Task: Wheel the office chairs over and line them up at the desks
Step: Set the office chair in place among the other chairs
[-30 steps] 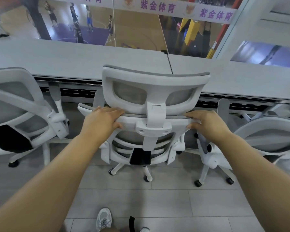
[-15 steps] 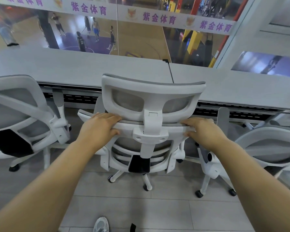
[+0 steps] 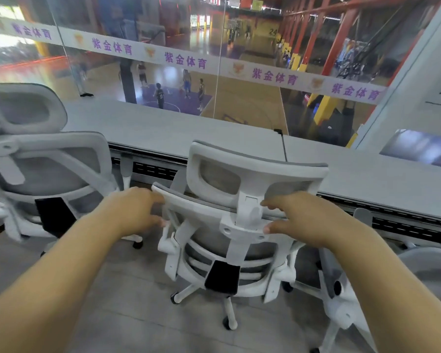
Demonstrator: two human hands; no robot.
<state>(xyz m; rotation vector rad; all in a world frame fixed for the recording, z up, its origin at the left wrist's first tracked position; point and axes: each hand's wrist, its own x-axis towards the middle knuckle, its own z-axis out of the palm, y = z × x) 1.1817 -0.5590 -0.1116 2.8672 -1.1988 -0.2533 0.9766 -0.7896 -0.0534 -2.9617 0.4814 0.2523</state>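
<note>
The middle office chair (image 3: 236,225) faces the tabletop (image 3: 163,131) — its backrest toward the person, its headrest tilted slightly right. The left hand (image 3: 135,215) curls round the backrest's top left corner; the right hand (image 3: 298,220) grips the top rail just right of the headrest post. Another chair (image 3: 43,171) stands on each side — the right one (image 3: 428,271) near.

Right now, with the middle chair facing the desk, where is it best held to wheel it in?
Grip the middle chair by its backrest's top rail, from behind, one hand on each side of the headrest post. The rail runs crosswise at arm level, and the left hand and right hand sit there already.
</note>
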